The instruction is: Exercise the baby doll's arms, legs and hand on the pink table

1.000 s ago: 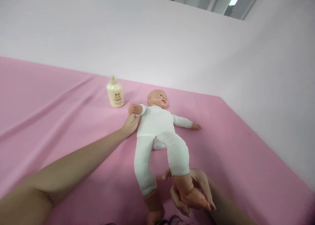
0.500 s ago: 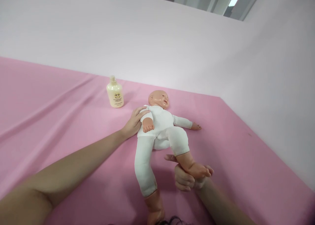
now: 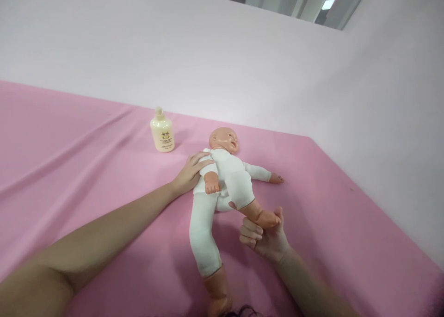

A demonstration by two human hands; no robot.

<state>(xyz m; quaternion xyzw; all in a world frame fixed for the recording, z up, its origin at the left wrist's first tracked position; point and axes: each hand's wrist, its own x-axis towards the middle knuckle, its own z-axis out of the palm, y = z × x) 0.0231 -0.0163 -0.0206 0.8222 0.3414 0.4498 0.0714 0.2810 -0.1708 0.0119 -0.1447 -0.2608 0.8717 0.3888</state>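
Note:
A baby doll (image 3: 231, 166) in a white cloth body lies on its back, its head away from me and turned to the right. My left hand (image 3: 192, 172) holds the doll's side and upper arm, fingers laid over the white sleeve. Below the doll's foot, my right hand (image 3: 267, 238) is closed around the raised lower leg and foot (image 3: 262, 215). One fingertip pokes out behind the shin, and my thumb stands up past the toes. That knee is bent over the belly. The other leg (image 3: 204, 233) stretches toward me.
A cream-coloured bottle (image 3: 163, 134) with dark print stands upright to the left of the doll's head. Pink cloth (image 3: 104, 169) with creases on the left covers the surface. White walls (image 3: 208, 67) rise behind and at the right, with a window (image 3: 277, 0) above.
My right hand has pushed the doll's raised leg up and leftward, bending the knee closer to the belly. The doll's near hand has shifted slightly right and down. My left hand has barely moved.

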